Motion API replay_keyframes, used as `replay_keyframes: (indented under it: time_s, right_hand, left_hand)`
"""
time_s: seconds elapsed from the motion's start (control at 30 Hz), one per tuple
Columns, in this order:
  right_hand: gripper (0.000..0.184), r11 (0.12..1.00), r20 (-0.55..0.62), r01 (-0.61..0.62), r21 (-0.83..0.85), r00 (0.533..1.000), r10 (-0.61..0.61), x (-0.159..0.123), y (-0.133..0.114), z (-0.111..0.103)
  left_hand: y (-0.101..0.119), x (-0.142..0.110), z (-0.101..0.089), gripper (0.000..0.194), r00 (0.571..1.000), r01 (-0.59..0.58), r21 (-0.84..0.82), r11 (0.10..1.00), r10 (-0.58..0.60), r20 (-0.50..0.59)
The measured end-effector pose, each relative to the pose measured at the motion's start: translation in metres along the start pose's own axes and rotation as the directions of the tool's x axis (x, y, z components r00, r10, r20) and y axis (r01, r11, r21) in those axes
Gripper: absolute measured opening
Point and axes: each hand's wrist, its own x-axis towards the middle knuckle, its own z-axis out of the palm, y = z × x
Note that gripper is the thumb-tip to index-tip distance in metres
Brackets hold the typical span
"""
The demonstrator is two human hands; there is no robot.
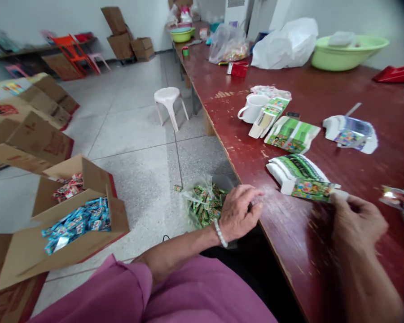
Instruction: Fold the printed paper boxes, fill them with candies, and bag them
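My right hand (362,220) pinches the white end flap of a flattened green carton (312,190) printed with colourful pictures. That carton lies at the front of a fanned stack of green-and-white flat cartons (294,167) on the red table. My left hand (240,208), with a beaded bracelet on its wrist, hovers at the table edge. Its thumb and forefinger are apart, and nothing shows between them. Just below and beyond it, a clear plastic bag (204,204) full of small green wrapped packets stands on the floor.
On the red table (350,264) are a white mug (252,108), more green cartons (292,134), purple cartons (352,133) and a green basin (346,51). Open cardboard boxes at left hold blue packets (82,220) and red packets (69,187). A white stool (168,101) stands beyond.
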Motion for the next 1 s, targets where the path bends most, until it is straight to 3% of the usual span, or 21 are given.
replay_keyframes:
  time_s: [0.1, 0.2, 0.27, 0.3, 0.33, 0.37, 0.4, 0.43, 0.47, 0.5, 0.53, 0.63, 0.8, 1.0]
  right_hand:
    - [0.033, 0.935, -0.026, -0.238, 0.261, 0.967, 0.253, -0.012, -0.014, -0.018]
    - [0.026, 0.914, 0.174, -0.298, 0.276, 0.951, 0.257, -0.03, -0.025, -0.044]
    - [0.03, 0.955, 0.313, -0.228, 0.19, 0.936, 0.161, -0.046, -0.032, -0.059]
    - [0.032, 0.972, 0.382, -0.172, 0.161, 0.919, 0.099, -0.055, -0.037, -0.064]
    - [0.033, 0.982, 0.449, -0.125, 0.141, 0.892, 0.049, -0.065, -0.042, -0.069]
    - [0.033, 0.987, 0.502, -0.087, 0.135, 0.865, 0.008, -0.074, -0.049, -0.071]
    - [0.032, 0.988, 0.558, -0.066, 0.141, 0.83, -0.024, -0.082, -0.056, -0.073]
    - [0.033, 0.985, 0.591, -0.051, 0.163, 0.804, -0.056, -0.09, -0.063, -0.073]
    - [0.032, 0.983, 0.63, -0.053, 0.177, 0.773, -0.071, -0.096, -0.07, -0.073]
    - [0.031, 0.977, 0.644, -0.059, 0.203, 0.76, -0.087, -0.102, -0.075, -0.073]
    - [0.029, 0.97, 0.653, -0.077, 0.229, 0.751, -0.095, -0.106, -0.08, -0.072]
    - [0.024, 0.94, 0.647, -0.131, 0.314, 0.754, -0.111, -0.114, -0.086, -0.07]
    - [0.025, 0.886, 0.659, -0.233, 0.401, 0.745, -0.103, -0.123, -0.094, -0.07]
    - [0.041, 0.822, 0.624, -0.306, 0.48, 0.778, -0.075, -0.14, -0.106, -0.07]
  left_hand:
    - [0.006, 0.006, -0.008, 0.029, 0.998, -0.052, -0.054, 0.997, 0.051, -0.02]
    - [0.017, 0.014, -0.019, 0.031, 0.999, -0.026, -0.145, 0.989, 0.019, -0.05]
    - [0.026, 0.016, -0.022, 0.032, 0.992, 0.101, -0.301, 0.948, -0.075, 0.098]
    - [0.03, 0.016, -0.02, 0.033, 0.959, 0.217, -0.399, 0.891, -0.118, 0.258]
    - [0.035, 0.015, -0.017, 0.033, 0.876, 0.369, -0.474, 0.799, -0.129, 0.465]
    - [0.039, 0.012, -0.012, 0.035, 0.734, 0.536, -0.498, 0.682, -0.085, 0.673]
    - [0.043, 0.008, -0.007, 0.038, 0.56, 0.687, -0.466, 0.557, 0.002, 0.829]
    - [0.045, 0.003, -0.001, 0.042, 0.392, 0.803, -0.395, 0.447, 0.105, 0.914]
    - [0.047, -0.002, 0.005, 0.047, 0.267, 0.876, -0.322, 0.358, 0.197, 0.943]
    - [0.048, -0.008, 0.009, 0.052, 0.196, 0.918, -0.272, 0.289, 0.266, 0.944]
    - [0.048, -0.013, 0.012, 0.056, 0.176, 0.939, -0.252, 0.234, 0.304, 0.936]
    - [0.043, -0.023, 0.014, 0.058, 0.25, 0.941, -0.301, 0.157, 0.281, 0.927]
    - [0.038, -0.019, 0.011, 0.058, 0.301, 0.918, -0.35, 0.187, 0.246, 0.921]
    - [0.047, -0.015, 0.011, 0.051, 0.367, 0.883, -0.402, 0.242, 0.179, 0.913]
